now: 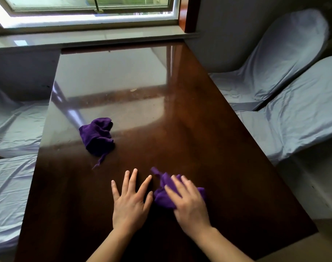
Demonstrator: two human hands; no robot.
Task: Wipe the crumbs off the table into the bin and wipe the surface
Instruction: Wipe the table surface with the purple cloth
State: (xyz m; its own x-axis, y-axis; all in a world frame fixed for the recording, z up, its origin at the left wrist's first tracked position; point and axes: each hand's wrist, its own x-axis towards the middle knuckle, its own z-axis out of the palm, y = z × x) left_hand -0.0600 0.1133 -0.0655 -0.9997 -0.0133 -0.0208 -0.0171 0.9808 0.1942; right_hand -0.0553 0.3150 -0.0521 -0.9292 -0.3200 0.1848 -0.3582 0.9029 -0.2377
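Observation:
A glossy dark brown table [199, 129] fills the view. My right hand [189, 203] presses a crumpled purple cloth [164, 195] onto the table near the front. My left hand [130, 201] lies flat beside it, fingers spread, holding nothing. A second purple cloth [97, 136] sits bunched on the table farther back to the left, with no hand on it. A small pale speck [133, 89] and fine dust show near the table's middle. No bin is in view.
Chairs in pale grey covers stand on the right [275, 72] and on the left [12, 125]. A window [89, 8] with a stone sill [67, 38] runs along the table's far end.

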